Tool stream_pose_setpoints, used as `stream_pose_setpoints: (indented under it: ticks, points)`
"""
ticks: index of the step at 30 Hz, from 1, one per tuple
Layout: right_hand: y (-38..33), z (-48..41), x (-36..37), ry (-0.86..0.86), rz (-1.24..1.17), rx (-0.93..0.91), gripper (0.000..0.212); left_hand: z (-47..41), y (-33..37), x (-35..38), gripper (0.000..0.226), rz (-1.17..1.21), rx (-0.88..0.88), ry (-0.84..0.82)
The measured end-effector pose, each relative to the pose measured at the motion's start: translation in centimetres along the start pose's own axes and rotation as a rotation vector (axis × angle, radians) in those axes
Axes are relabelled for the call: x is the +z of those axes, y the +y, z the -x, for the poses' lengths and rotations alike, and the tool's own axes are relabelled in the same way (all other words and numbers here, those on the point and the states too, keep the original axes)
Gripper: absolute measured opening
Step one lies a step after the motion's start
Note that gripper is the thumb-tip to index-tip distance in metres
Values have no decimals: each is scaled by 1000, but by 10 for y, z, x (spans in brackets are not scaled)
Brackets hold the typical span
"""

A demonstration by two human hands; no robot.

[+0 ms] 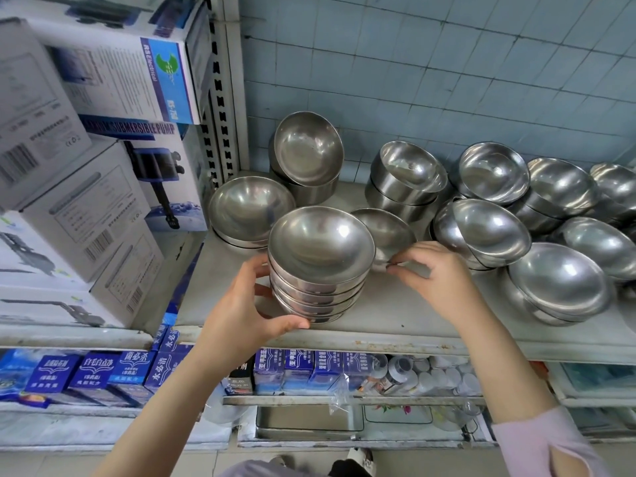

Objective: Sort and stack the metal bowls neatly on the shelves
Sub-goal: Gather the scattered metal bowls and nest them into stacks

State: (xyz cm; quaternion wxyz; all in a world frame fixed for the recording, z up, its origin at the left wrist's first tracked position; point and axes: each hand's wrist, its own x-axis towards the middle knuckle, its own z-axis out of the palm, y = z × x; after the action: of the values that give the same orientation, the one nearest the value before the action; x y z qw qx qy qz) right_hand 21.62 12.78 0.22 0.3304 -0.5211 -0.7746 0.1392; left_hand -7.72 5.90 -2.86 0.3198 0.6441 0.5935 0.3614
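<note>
Bowls of shiny steel, round and shallow, sit nested mouth-up in a stack (318,270) near the grey shelf's (395,313) front edge. The left hand (237,311) curls fingers and thumb round the stack's side; the right hand (444,280) pinches the rim of a single bowl (385,228) just behind.

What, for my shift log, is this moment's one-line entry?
left hand: grips stack | right hand: pinches rim of bowl | site: shelf front
</note>
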Motion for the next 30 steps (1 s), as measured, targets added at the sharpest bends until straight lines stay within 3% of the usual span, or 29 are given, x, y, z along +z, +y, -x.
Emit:
stream_pose_setpoints:
  ticks: [5,9,13,23,25,28,30]
  points:
    - [-26,5,-33,164,-130,51,11,1,-1,0,107,-17,2,5]
    - [-74,4,-56,252,-152,-151,9,1,-1,0,107,-3,-1,0]
    - [-107,3,-40,210,-78,-313,10,2,-1,-1,107,-10,6,2]
    - [-103,13,-10,88,-13,-369,20,2,0,2,108,-16,34,27]
    - [-101,16,-12,37,-91,-297,39,1,1,3,107,-24,29,33]
    - [-86,22,-13,-57,-351,0,89,-1,6,7,105,-28,20,26]
    - [-72,21,-4,-129,-498,149,109,-5,10,11,104,-15,17,19]
